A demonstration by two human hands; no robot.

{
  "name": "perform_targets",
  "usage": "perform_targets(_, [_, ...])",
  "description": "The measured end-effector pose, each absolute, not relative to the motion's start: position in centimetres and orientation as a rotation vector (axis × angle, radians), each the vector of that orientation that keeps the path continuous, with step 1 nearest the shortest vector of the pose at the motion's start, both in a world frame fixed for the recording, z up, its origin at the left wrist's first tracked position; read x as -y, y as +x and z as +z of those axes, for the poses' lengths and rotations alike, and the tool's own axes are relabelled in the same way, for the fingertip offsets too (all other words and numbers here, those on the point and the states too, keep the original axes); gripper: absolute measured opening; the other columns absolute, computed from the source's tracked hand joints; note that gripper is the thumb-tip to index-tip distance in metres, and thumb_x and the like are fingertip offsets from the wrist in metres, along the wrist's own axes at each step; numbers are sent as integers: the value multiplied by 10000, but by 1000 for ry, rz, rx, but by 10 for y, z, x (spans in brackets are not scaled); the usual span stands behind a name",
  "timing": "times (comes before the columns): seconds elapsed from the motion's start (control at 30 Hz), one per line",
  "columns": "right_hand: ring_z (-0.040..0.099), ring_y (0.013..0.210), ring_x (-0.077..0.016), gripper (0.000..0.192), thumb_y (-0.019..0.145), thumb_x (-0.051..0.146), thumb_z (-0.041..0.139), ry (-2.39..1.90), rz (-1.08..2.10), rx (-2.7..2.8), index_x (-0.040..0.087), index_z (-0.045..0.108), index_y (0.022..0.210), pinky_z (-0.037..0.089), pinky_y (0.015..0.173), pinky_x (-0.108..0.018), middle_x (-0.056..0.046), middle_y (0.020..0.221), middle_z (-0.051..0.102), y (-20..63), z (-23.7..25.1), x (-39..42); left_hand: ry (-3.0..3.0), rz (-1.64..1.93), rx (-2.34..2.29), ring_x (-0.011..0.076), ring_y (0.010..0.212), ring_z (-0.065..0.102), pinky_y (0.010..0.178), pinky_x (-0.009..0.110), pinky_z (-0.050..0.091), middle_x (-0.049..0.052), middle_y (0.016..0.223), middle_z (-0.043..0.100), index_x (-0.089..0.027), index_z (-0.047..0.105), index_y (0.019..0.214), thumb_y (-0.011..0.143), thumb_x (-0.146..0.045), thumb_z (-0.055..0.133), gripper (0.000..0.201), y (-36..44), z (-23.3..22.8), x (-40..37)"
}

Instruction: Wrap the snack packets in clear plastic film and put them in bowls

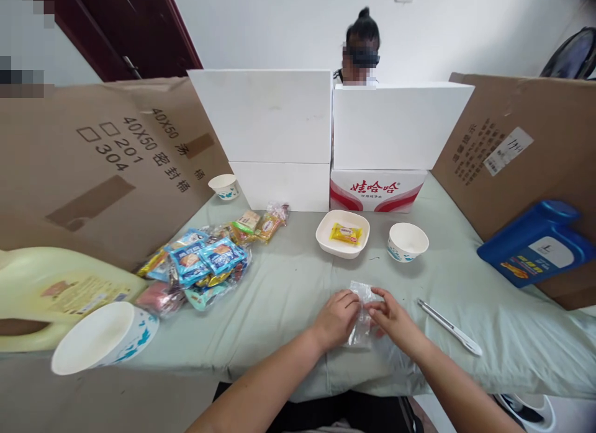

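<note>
A small clear plastic bag (359, 341) lies near the table's front edge, between my two hands. The curled fingers of my left hand (338, 318) grip its left side. My right hand (390, 316) pinches the opposite side, with its index finger raised. Something reddish shows by the right fingertips, too small to name. Beyond the hands stands a square white dish (326, 247) holding a yellow wrapped snack (346, 233). A white paper bowl (408, 242) with a blue pattern is to its right. Right of my right hand lies a slim silver-and-white tool (447, 326).
Several wrapped snacks (205, 259) are heaped at left, near a pale yellow jug (60, 287), a large paper bowl (105, 340) and a small paper bowl (224, 187). A blue bottle (535, 244) leans at right. White boxes (279, 123) stand behind; a person (363, 45) is beyond.
</note>
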State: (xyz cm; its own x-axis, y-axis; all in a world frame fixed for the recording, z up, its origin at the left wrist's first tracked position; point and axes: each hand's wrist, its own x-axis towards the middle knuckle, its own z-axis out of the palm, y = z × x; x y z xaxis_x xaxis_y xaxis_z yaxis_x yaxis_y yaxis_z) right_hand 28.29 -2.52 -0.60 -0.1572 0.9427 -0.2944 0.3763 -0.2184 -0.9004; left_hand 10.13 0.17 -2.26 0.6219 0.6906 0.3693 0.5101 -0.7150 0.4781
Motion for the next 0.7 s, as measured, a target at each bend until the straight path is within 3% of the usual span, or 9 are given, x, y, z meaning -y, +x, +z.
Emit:
perform_targets(0.1, [651,649,-164,658,757,441,568,-1454,1587,1259,225,323,1329,464,470,-267,-63,1031,624,286,-12,57,2528,735,-983,224,1140,524,1010,396,423,78,1157,640,-173,640,1072,917,-132,475,230,99,-25,1])
perform_targets(0.3, [556,572,-95,539,721,339,600,-1519,1255,1386,226,456,1228,494,555,-290,-44,1025,598,288,-20,87,2549,660,-1011,257,1153,499,961,445,429,74,1253,597,-237,627,1158,909,-235,544,263,98,-17,4])
perform_targets(0.43, [556,598,-102,542,752,283,544,-1572,1092,1524,236,421,1278,528,602,-307,-52,1078,584,287,-22,88,2316,843,-1342,249,1071,516,956,445,423,94,1150,607,-193,606,1143,878,-198,554,270,97,-8,-7])
perform_targets(0.57, [585,655,-122,545,756,217,525,-1573,1014,1600,233,419,1291,547,673,-334,-60,1086,581,285,-27,91,2137,692,-1492,266,989,535,906,434,429,69,973,642,-175,613,1103,732,-194,709,384,99,-1,-23])
perform_targets(0.7, [587,654,-122,529,763,177,494,-1580,958,1655,238,420,1283,550,688,-335,-60,1079,572,285,-29,93,2077,650,-1439,214,835,577,798,351,458,4,747,637,-191,660,869,689,-104,701,205,104,-3,-30])
